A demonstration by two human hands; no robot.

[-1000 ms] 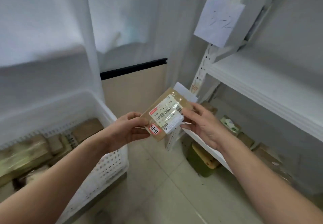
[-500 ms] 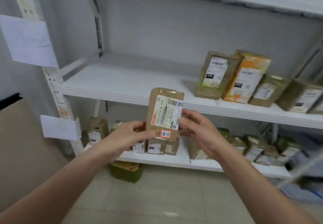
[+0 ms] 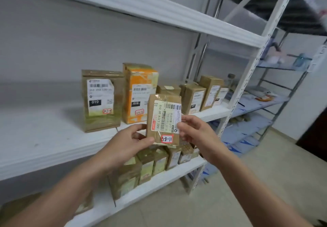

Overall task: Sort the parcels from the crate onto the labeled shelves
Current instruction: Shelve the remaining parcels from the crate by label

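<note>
Left hand: thumb and fingers pinch the parcel's lower left corner.
Right hand: fingertips pinch its right edge, a little higher.
Parcel: flat brown packet clamped between both hands, long axis upright, label toward the wearer.
Tag: red sticker at the parcel's foot; handwriting reads roughly 3-3-11, not certain.
Just beyond hands: middle shelf; brown box and orange box stand ahead-left.
Left of hands: bare stretch of that shelf.
Below hands: lower shelf, packed row of small boxes.
Key relation: shelves straight ahead of the parcel; hands about equally near, left nearer the bare stretch.
Step, judged: matching tag to shelf; no shelf labels visible, destination unclear.
</note>
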